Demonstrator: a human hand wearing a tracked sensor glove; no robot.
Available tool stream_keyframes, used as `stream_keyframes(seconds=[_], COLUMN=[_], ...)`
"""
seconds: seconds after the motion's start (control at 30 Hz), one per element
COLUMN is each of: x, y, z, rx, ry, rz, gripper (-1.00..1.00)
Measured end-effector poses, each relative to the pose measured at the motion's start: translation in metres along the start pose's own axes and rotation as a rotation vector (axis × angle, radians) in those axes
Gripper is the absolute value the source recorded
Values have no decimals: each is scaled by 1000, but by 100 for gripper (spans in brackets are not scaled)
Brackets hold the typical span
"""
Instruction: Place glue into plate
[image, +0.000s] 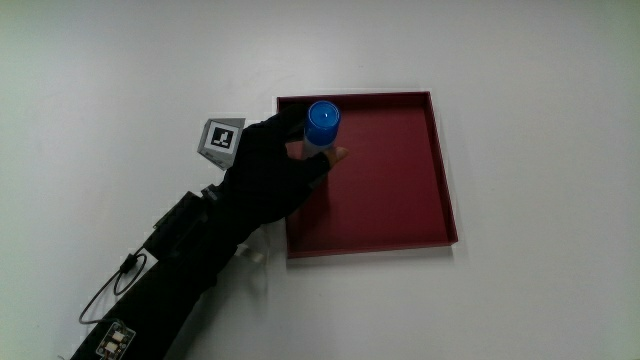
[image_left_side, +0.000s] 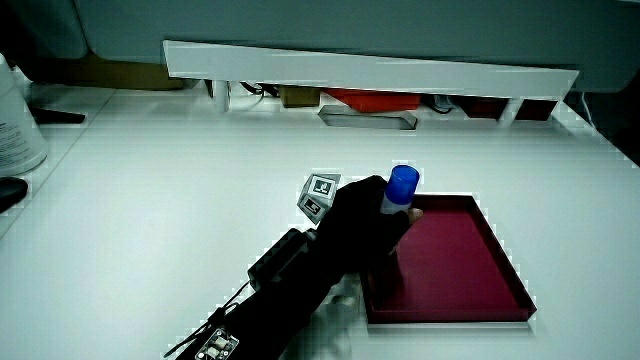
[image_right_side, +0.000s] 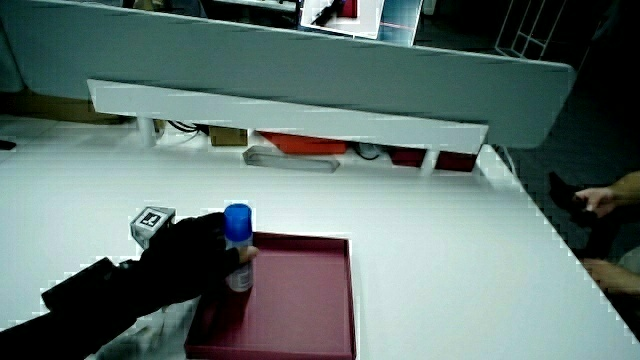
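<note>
While the hand (image: 262, 170) has its fingers (image: 318, 160) wrapped round the upright glue (image: 322, 124) just inside the plate (image: 400, 205), near its edge, it should probably lower it straight, seat the base flat, then let go gently.

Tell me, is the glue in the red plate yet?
Almost. The hand already grips the glue upright over the plate, near the corner by the patterned cube. Whether its base touches the plate is unclear. Left to do: set it down and let go.
</note>
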Motion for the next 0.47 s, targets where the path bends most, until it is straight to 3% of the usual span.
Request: stream_keyframes(seconds=[0.07, 0.13, 0.23, 0.3, 0.4, 0.43, 0.47], x=[0, -1, 0, 5, 17, 26, 27], y=[-1, -3, -9, -12, -18, -23, -27], z=[0, 1, 9, 19, 34, 39, 46], rx=[-13, -38, -70, -124, -235, -264, -272], ry=[6, -34, -121, -98, -87, -138, -123], rz=[11, 40, 4, 2, -5, 1, 1], gripper=[-36, -55, -82, -100, -100, -100, -100])
